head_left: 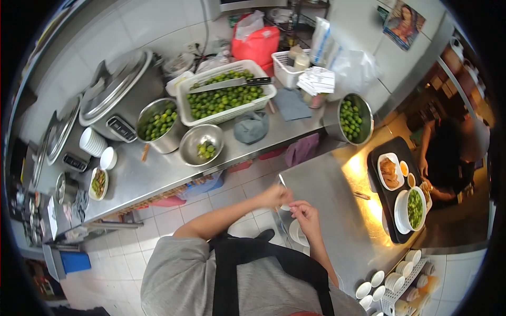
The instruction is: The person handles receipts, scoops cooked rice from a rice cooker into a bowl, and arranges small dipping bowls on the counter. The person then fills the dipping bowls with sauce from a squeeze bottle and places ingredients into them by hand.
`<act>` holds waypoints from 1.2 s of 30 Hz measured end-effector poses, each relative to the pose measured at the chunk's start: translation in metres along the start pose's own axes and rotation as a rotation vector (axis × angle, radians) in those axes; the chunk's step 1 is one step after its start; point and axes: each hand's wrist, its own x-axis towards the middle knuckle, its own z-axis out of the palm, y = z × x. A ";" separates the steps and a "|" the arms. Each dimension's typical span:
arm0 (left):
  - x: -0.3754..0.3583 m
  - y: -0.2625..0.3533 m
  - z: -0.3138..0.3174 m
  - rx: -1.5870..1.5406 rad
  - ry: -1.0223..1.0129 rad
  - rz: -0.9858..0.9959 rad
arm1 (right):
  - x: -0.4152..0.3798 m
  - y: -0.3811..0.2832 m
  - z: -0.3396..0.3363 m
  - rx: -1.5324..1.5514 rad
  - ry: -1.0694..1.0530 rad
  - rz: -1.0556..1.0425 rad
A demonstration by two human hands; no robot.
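Observation:
My left hand [276,196] is closed, its fingers curled in and slightly blurred. Just beside it, my right hand [305,215] holds its thumb and fingers pinched together. The two hands meet in front of my chest, over the near edge of the steel counter [327,184]. Anything between the fingers is too small to make out. Below my right hand, a white bowl [298,233] stands at the counter's edge, partly covered by my forearm.
A black tray [392,210] with food bowls lies to the right; a person [448,152] stands beyond it. On the back counter are a basket of limes [232,113] with a knife [226,85] across it, a steel bowl [190,152] and large cookers [118,89].

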 end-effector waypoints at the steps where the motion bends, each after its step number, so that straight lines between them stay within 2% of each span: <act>1: -0.037 0.003 0.001 -0.031 -0.096 -0.105 | 0.002 0.002 0.007 0.023 -0.008 0.011; 3: -0.102 0.003 -0.007 0.045 -0.092 -0.182 | 0.011 -0.004 0.025 0.040 -0.062 0.036; 5: -0.160 0.010 -0.023 -0.061 0.037 -0.368 | 0.021 -0.009 0.056 0.149 -0.115 0.107; 6: -0.184 0.013 -0.034 -0.063 0.055 -0.364 | 0.028 -0.018 0.079 0.143 -0.131 0.100; 8: -0.233 0.025 -0.061 -0.095 0.218 -0.667 | 0.044 -0.042 0.136 0.186 -0.323 -0.020; 9: -0.257 0.034 -0.073 -0.098 0.287 -0.678 | 0.051 -0.055 0.168 0.194 -0.388 -0.038; 11: -0.313 0.057 -0.098 -0.170 0.488 -0.600 | 0.060 -0.084 0.244 0.141 -0.587 -0.266; 12: -0.341 0.066 -0.103 -0.173 0.566 -0.610 | 0.063 -0.100 0.283 0.156 -0.661 -0.286; 14: -0.394 0.080 -0.119 0.056 0.706 -0.292 | 0.072 -0.131 0.359 0.006 -0.724 -0.469; 16: -0.444 0.096 -0.127 -0.051 0.747 -0.361 | 0.093 -0.150 0.435 -0.046 -0.751 -0.610; 18: -0.485 0.103 -0.128 -0.017 0.909 -0.282 | 0.128 -0.160 0.511 -0.144 -0.854 -0.652; 20: -0.523 0.115 -0.132 -0.015 0.970 -0.289 | 0.159 -0.157 0.584 -0.383 -0.661 -0.921; 22: -0.556 0.124 -0.138 -0.078 1.100 -0.263 | 0.174 -0.159 0.638 -0.620 -0.571 -0.910; 23: -0.569 0.125 -0.140 -0.139 1.177 -0.227 | 0.183 -0.147 0.661 -0.616 -0.572 -0.909; 24: -0.581 0.127 -0.142 -0.136 1.177 -0.227 | 0.198 -0.130 0.680 -0.789 -0.519 -1.087; 25: -0.593 0.128 -0.144 -0.180 1.253 -0.227 | 0.209 -0.121 0.692 -0.963 -0.457 -1.265; 26: -0.603 0.128 -0.146 -0.226 1.331 -0.225 | 0.213 -0.123 0.695 -0.963 -0.460 -1.270; 28: -0.622 0.117 -0.151 -0.282 1.378 -0.196 | 0.219 -0.126 0.700 -1.009 -0.695 -1.146; 29: -0.630 0.110 -0.154 -0.352 1.420 -0.185 | 0.219 -0.130 0.702 -1.007 -0.702 -1.147; 31: -0.639 0.103 -0.164 -0.431 1.457 -0.173 | 0.220 -0.141 0.699 -0.760 -0.709 -0.918; 32: -0.639 0.101 -0.175 -0.530 1.453 -0.089 | 0.216 -0.156 0.691 -0.768 -0.704 -0.912; 33: -0.636 0.099 -0.188 -0.630 1.440 -0.005 | 0.206 -0.177 0.679 -0.635 -0.753 -0.967; 34: -0.631 0.097 -0.206 -0.633 1.422 0.002 | 0.197 -0.200 0.667 -0.501 -0.794 -1.024; 36: -0.618 0.098 -0.250 -0.739 1.415 0.057 | 0.171 -0.243 0.652 -0.435 -0.960 -1.093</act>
